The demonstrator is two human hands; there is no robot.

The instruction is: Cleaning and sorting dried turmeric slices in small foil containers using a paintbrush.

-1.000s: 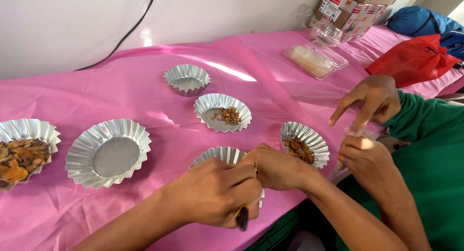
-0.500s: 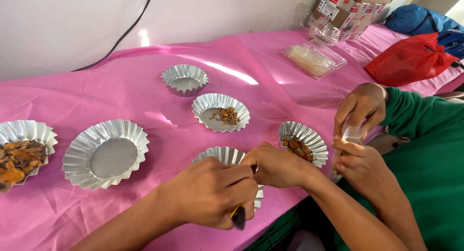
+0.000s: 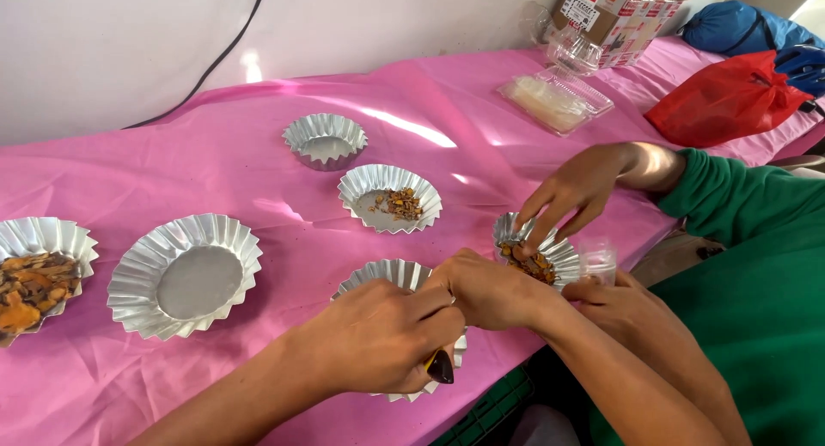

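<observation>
Both of the person's hands meet over the near foil cup (image 3: 391, 278): the left hand (image 3: 378, 339) is clenched round a small dark-tipped tool (image 3: 439, 368), the right hand (image 3: 490, 290) closed against it, on what I cannot tell. Beyond the fingers, two cups hold orange-brown bits (image 3: 397, 203), two lie bare, so filling seems partway. Since the earlier frame, a co-worker's hand (image 3: 571, 188) has dropped into the filled cup (image 3: 537, 257) just right of the fingers.

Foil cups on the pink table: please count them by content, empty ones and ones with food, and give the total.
Empty or hidden inside: 3
With food: 3
Total: 6 foil cups
</observation>
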